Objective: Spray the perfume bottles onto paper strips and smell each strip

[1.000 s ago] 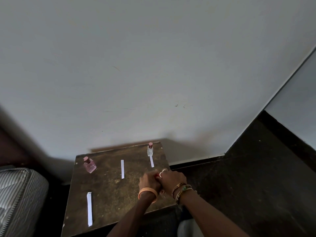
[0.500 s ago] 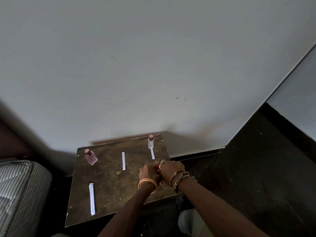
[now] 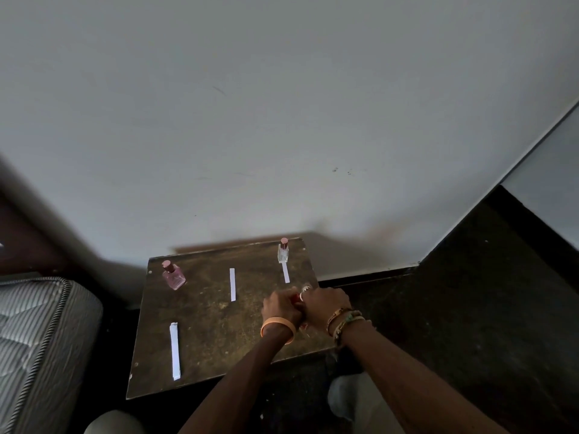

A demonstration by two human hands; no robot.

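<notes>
A small brown table carries a pink perfume bottle at its back left and a clear bottle with a pinkish cap at its back right. Three white paper strips lie flat: a middle strip, a short strip just before the clear bottle, and a front-left strip. Over the table's right edge my left hand and my right hand close together round a small red-capped bottle. Only a bit of red shows between the fingers; its body is mostly hidden.
A striped mattress stands close on the left of the table. A pale wall rises right behind it. Dark floor spreads to the right. My knees show below the table's front edge.
Both hands stay clasped at the same spot on the table's right edge. The view has tilted down a little, so the table sits higher in the frame.
</notes>
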